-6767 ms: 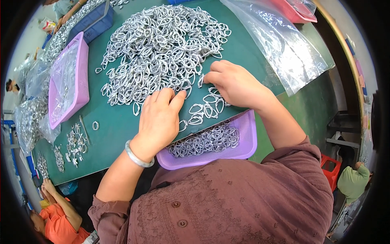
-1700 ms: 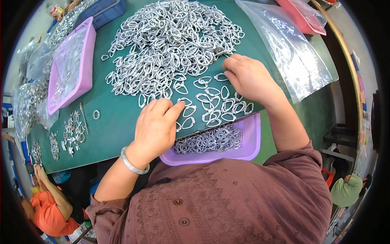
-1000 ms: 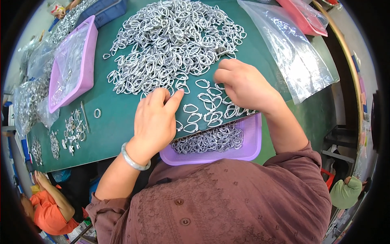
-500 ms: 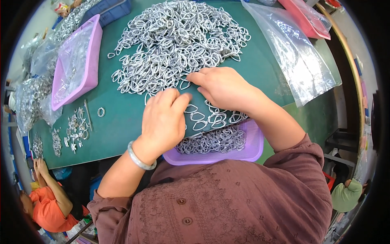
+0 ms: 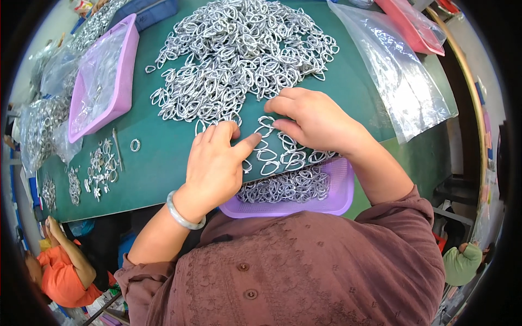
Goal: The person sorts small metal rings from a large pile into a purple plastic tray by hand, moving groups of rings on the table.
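Note:
A large heap of silver, pointed-oval metal links lies on the green table. At its near edge, my left hand has its thumb spread away from its bent fingers. Those fingertips reach links at the heap's edge, partly hidden beneath the hand. To the right, my right hand holds its thumb and forefinger apart beside a single link. Several loose links lie between my hands and the table's near edge. Below that edge, a purple basket contains more links.
A pink-purple tray with plastic bags stands at left, near small metal parts, a thin rod and a round ring. A clear plastic bag and a red tray are at right. A person in orange sits at lower left.
My right hand has moved slightly right, and its thumb has opened from the fingers. A link now shows between my hands. My left thumb has spread wider from its fingers.

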`<act>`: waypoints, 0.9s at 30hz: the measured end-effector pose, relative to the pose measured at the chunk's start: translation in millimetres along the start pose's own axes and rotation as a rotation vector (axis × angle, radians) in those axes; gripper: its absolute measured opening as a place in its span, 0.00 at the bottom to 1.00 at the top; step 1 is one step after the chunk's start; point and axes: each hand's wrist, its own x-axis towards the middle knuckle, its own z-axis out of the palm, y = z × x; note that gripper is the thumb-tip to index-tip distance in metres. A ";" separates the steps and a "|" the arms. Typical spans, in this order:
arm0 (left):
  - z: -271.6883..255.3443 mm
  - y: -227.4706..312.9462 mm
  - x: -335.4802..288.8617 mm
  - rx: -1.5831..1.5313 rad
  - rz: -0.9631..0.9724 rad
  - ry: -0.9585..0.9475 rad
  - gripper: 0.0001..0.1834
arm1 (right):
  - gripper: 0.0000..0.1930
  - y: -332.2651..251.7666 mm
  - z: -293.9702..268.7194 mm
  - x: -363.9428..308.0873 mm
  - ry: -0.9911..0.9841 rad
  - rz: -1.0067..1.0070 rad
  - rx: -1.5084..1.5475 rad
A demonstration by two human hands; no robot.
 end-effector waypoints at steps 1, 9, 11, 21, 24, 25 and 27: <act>-1.4 -1.1 -2.9 -0.029 -0.010 -0.002 0.20 | 0.11 -0.5 0.9 -0.9 -0.013 -0.035 0.003; -9.7 -24.5 -26.7 -0.033 -0.143 0.259 0.15 | 0.13 -7.9 -3.3 15.1 -0.167 -0.203 0.061; -11.1 -24.3 -25.9 -0.036 -0.144 0.254 0.16 | 0.13 -14.5 6.0 24.4 -0.101 -0.183 0.027; -9.8 -27.3 -32.4 0.014 -0.196 0.150 0.18 | 0.06 -24.6 -6.8 28.0 -0.304 -0.166 -0.034; -10.8 -24.8 -32.5 0.018 -0.191 0.130 0.18 | 0.06 -24.2 9.7 31.8 -0.178 -0.162 -0.043; -11.4 -23.7 -33.2 0.018 -0.189 0.132 0.18 | 0.06 -23.6 13.5 32.2 -0.136 -0.157 -0.054; -12.6 -22.3 -38.0 -0.001 -0.194 0.098 0.17 | 0.07 -23.9 14.0 30.8 -0.150 -0.162 -0.049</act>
